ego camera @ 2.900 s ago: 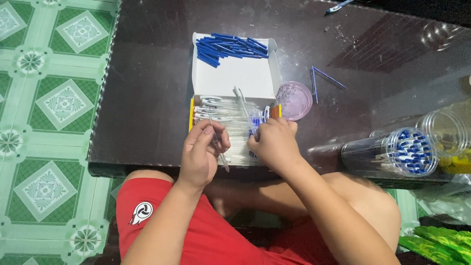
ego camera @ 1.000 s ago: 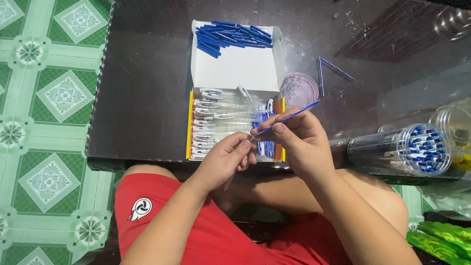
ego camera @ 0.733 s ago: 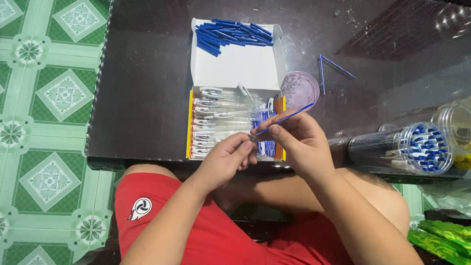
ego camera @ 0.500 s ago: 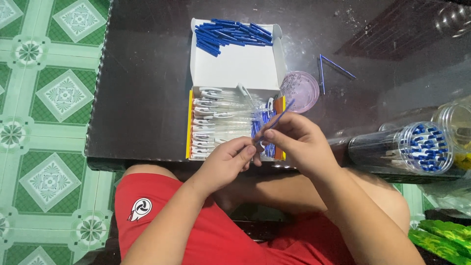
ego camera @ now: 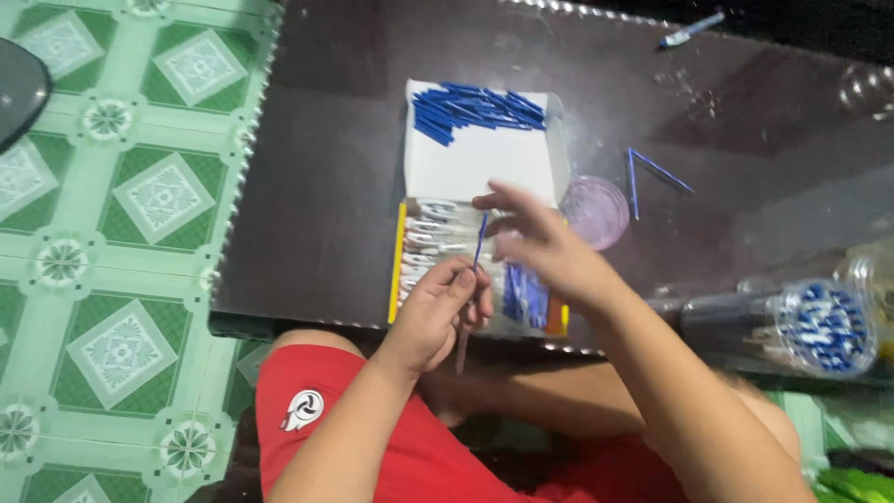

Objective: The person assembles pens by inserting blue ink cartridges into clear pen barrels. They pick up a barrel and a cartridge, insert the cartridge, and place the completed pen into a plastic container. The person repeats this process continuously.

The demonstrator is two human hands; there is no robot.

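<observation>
One open white carton [ego camera: 475, 163] lies flat on the dark bench [ego camera: 317, 186], blue rods heaped at its far end. Its near half, edged yellow [ego camera: 399, 265], holds clear pen barrels. At right, a clear cylindrical tub [ego camera: 792, 326] lies on its side, its mouth showing blue-capped pens. A small white round logo patch [ego camera: 304, 409] sits on red shorts.

A dark glossy table [ego camera: 326, 186] fills the upper middle of the frame, its near edge running across the centre. On it, right of centre, sits a small round translucent purple lid [ego camera: 596, 210], and just to its right lie two loose blue refills [ego camera: 652, 172] forming a narrow V. A pen [ego camera: 691, 29] lies at the top right. Green patterned floor tiles [ego camera: 112, 233] cover the left side.
</observation>
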